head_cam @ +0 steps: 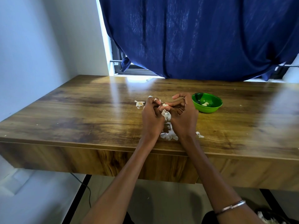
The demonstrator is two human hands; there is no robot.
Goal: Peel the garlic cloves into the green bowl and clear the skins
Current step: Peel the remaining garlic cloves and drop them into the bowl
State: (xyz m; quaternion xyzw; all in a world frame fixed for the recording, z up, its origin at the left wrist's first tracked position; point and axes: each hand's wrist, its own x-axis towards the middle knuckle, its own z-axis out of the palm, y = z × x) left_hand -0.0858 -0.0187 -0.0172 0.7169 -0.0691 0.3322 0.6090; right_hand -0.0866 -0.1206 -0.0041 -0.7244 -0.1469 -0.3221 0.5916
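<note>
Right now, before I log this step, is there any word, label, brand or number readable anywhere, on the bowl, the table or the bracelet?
None can be read.
green bowl: plain, no label showing.
wooden table: a tiny dark mark near the far edge, too small to read.
metal bracelet: no marking readable.
blue curtain: plain fabric.
</note>
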